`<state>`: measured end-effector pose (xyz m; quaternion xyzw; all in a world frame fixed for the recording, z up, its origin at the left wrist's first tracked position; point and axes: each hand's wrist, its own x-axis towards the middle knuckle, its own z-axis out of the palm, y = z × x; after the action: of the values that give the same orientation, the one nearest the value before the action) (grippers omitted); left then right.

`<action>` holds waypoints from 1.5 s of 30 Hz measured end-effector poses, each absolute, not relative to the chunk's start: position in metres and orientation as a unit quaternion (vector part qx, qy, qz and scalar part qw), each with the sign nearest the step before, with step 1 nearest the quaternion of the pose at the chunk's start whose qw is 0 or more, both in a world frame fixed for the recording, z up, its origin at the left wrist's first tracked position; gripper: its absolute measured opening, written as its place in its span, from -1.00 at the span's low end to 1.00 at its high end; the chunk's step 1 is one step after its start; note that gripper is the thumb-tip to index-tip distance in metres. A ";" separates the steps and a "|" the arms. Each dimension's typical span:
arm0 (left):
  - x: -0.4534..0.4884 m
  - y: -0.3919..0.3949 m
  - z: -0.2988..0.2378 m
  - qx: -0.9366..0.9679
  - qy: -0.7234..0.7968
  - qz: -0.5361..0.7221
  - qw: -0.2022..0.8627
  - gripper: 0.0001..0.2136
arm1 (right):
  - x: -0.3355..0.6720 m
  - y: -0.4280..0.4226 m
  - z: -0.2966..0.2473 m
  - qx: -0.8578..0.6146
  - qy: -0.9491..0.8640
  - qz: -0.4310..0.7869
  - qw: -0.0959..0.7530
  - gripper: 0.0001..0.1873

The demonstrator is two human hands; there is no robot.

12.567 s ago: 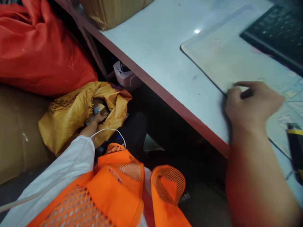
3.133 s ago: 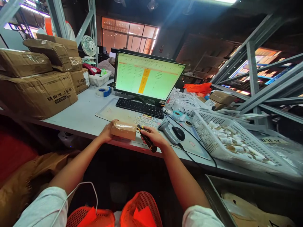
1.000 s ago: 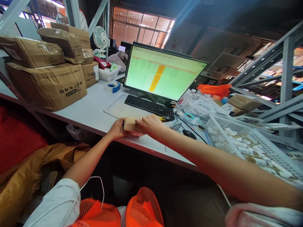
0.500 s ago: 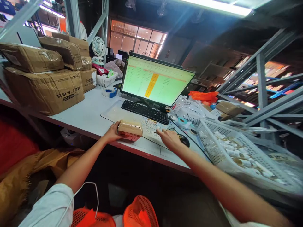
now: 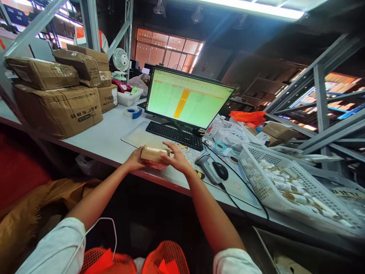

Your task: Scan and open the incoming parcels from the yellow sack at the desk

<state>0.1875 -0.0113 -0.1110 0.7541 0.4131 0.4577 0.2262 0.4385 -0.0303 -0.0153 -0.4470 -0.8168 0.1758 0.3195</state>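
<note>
A small brown cardboard box (image 5: 154, 154), with some red on its lower side, is at the front edge of the desk. My left hand (image 5: 135, 160) grips its left end. At the right end is my right hand (image 5: 177, 159), thumb and fingers apart around the corner; whether the fingertips touch the cardboard I cannot tell. Just right of that hand lies a small yellow-and-black object (image 5: 200, 174), partly hidden by my forearm. A grey handheld barcode scanner (image 5: 209, 169) rests beside a black mouse (image 5: 220, 171).
Behind the box stand a black keyboard (image 5: 173, 135) and a lit monitor (image 5: 188, 99). Large cartons (image 5: 59, 110) are stacked at left, near a blue tape dispenser (image 5: 133, 112). A white perforated basket (image 5: 256, 180) of small rolls sits at right. Cables cross the desk's right side.
My right hand has moved left from beside the mouse to the box's right end, uncovering the scanner and the yellow-and-black object. My left hand stays on the box.
</note>
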 end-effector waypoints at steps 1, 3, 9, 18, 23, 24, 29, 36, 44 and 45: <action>0.187 -0.014 -0.111 0.759 0.411 0.461 0.205 -0.01 | 0.432 -0.030 -0.017 -0.440 -0.821 0.192 0.311 -0.37; 0.186 -0.021 -0.110 0.768 0.409 0.472 0.145 0.16 | 0.424 -0.030 -0.022 -0.447 -0.815 0.210 0.302 -0.35; 0.184 -0.043 -0.086 0.793 0.416 0.445 -0.018 -0.26 | 0.425 -0.023 -0.023 -0.453 -0.815 0.249 0.262 -0.29; 0.202 -0.036 -0.088 0.813 0.360 0.457 -0.028 -0.65 | 0.426 -0.017 -0.024 -0.446 -0.804 0.261 0.294 -0.32; 0.201 -0.037 -0.084 0.822 0.350 0.448 -0.019 -0.74 | 0.426 -0.015 -0.016 -0.465 -0.797 0.259 0.285 -0.37; 0.201 -0.037 -0.082 0.824 0.356 0.441 -0.014 -0.75 | 0.426 -0.015 -0.014 -0.467 -0.798 0.258 0.280 -0.38; 0.201 -0.036 -0.076 0.834 0.353 0.425 -0.012 -0.78 | 0.424 -0.014 -0.010 -0.467 -0.801 0.259 0.271 -0.36; 0.201 -0.038 -0.074 0.841 0.335 0.423 -0.027 -0.82 | 0.425 -0.009 -0.007 -0.454 -0.807 0.260 0.273 -0.29; 0.202 -0.039 -0.073 0.833 0.351 0.426 -0.026 -0.76 | 0.418 0.005 -0.008 -0.511 -0.778 0.202 0.304 -0.67; 0.202 -0.040 -0.074 0.833 0.354 0.424 -0.031 -0.75 | 0.417 0.010 -0.007 -0.525 -0.764 0.211 0.309 -0.62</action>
<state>0.2017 -0.0397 -0.0736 0.8327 0.3545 0.4242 -0.0312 0.4169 0.0102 -0.0072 -0.5249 -0.7643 0.2112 0.3095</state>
